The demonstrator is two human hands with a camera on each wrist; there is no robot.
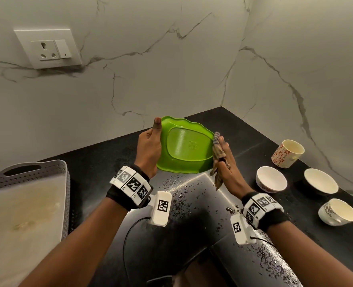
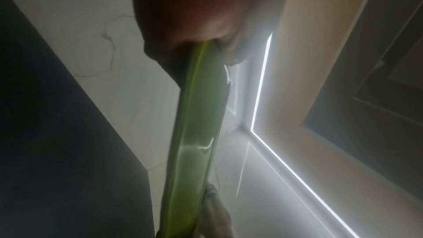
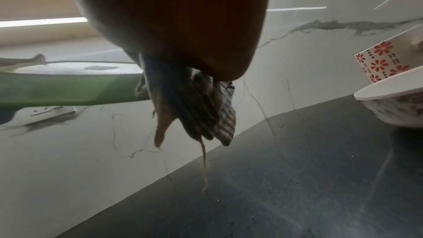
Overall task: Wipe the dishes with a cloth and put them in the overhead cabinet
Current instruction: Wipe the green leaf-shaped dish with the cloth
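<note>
Up close, the left hand [image 1: 148, 150] was clamped on the left rim of one green plate [image 1: 187, 146], thumb lying up along the edge and the other fingers hidden behind it. It held the plate tilted, underside facing the person, above the black counter [image 1: 192, 224]. The right hand [image 1: 228, 164] had its fingers straight and together, pressing a single striped cloth [image 1: 217, 154] flat against the plate's right edge, with frayed ends hanging below the palm. To the right, standing on the counter well apart from the plate, were four dishes: one red-flowered cup [image 1: 287, 154] near the wall, two white bowls [image 1: 271, 179] side by side, and one patterned cup [image 1: 337, 212] nearest. One grey perforated tray [image 1: 47, 168] sat at the left, and water droplets speckled the counter between the arms. One wall socket [image 1: 49, 48] was set in the marble wall.
</note>
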